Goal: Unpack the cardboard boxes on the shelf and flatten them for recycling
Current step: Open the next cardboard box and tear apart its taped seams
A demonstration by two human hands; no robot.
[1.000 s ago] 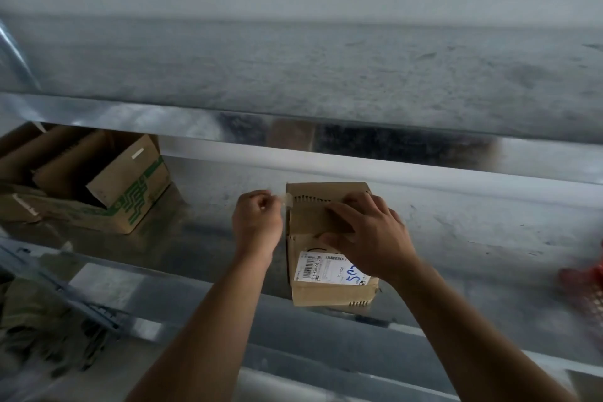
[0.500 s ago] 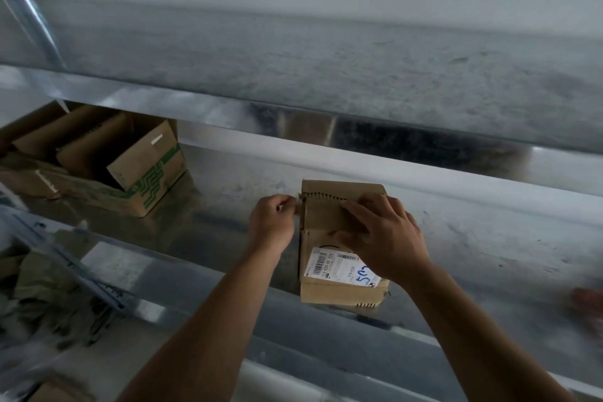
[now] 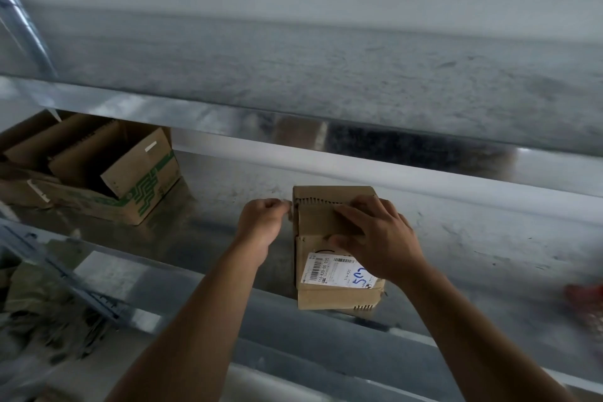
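Progress: early; the small box lies closed on the shelf, near its front edge. The green-printed box at the left stands open, not flattened.
Left hand: fingers curled, pinching a pale strip at the small box's far left corner.
Right hand: fingers a little spread, pressing on the box top.

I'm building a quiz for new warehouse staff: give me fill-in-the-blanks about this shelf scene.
1. The right hand presses on the small cardboard box, which stands on a metal ____.
2. The left hand pinches a strip at that box's ____ edge.
3. The white label bears blue handwriting and a printed ____.
4. The open box farther left has ____ print.
Missing: shelf; left; barcode; green.
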